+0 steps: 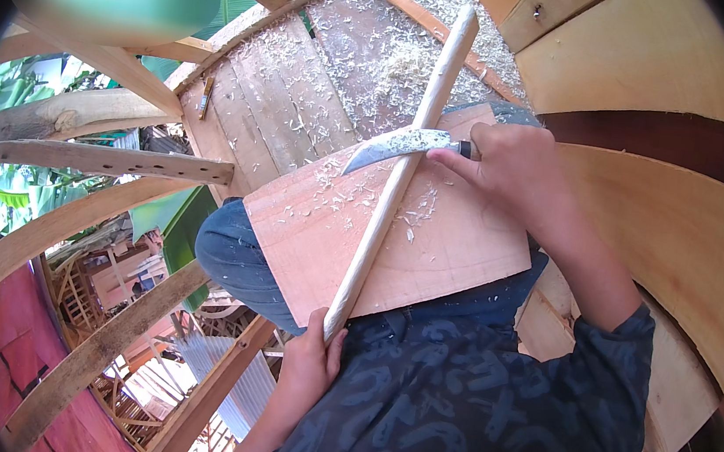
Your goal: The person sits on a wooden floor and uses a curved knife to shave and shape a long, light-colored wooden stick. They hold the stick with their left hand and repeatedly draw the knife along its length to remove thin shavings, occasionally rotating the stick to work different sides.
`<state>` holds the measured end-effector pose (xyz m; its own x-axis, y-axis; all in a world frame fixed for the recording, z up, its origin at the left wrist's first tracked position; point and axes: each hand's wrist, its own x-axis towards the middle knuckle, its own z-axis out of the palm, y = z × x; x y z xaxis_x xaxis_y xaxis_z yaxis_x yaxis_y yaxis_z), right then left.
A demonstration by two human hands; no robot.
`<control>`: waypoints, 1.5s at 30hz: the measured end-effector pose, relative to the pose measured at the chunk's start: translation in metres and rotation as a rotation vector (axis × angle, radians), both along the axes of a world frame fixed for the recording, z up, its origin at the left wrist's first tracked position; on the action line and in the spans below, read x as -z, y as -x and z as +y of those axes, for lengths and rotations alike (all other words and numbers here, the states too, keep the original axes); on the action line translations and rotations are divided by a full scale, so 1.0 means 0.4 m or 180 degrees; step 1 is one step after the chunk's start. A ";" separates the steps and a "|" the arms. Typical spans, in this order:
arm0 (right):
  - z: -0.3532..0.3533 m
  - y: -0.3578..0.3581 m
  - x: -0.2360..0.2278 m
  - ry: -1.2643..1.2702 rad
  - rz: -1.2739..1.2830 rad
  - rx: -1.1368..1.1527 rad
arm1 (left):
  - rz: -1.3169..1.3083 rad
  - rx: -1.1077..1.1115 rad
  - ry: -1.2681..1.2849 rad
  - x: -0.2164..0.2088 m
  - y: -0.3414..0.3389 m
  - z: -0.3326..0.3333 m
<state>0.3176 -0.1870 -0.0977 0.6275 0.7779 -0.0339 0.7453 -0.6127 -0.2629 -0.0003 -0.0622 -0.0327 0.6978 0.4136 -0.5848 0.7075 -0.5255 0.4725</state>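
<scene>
My left hand is closed round the near end of a long pale wooden stick, which slants away to the upper right. Wrapped round a dark handle, my right hand holds a knife with a curved, stained metal blade. The blade lies across the stick near its middle, its tip pointing left. Beneath both, a flat reddish wooden board rests over my lap, with curled shavings scattered on it. Most of the knife's handle is hidden by my fingers.
Shavings cover the plank floor ahead. A small yellowish stick-like thing lies on the planks at left. Open wooden bars run along the left, with leaves and a lower area beyond. Curved wooden panels stand close on the right.
</scene>
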 end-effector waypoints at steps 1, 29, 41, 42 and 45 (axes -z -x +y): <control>-0.001 -0.003 0.012 -0.0039 -0.0034 -0.0021 | -0.0014 0.0023 -0.0041 -0.001 -0.002 0.002; -0.083 0.060 0.015 -0.1053 0.0644 0.1090 | -0.0123 0.0003 -0.0438 -0.063 0.007 0.031; -0.081 0.086 -0.029 0.0032 0.0802 0.0976 | 0.0492 -0.0178 0.0017 -0.035 0.047 0.014; -0.083 0.065 -0.022 0.0007 0.0695 0.1085 | 0.0504 -0.0205 0.0098 -0.032 0.052 0.013; -0.085 0.001 -0.019 0.0224 0.0609 0.1263 | 0.0402 -0.0125 0.0133 -0.024 0.057 0.012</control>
<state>0.3173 -0.2208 -0.0902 0.8543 0.4697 -0.2227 0.3908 -0.8628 -0.3207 -0.0229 -0.0573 -0.0233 0.6013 0.4126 -0.6842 0.7823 -0.4782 0.3992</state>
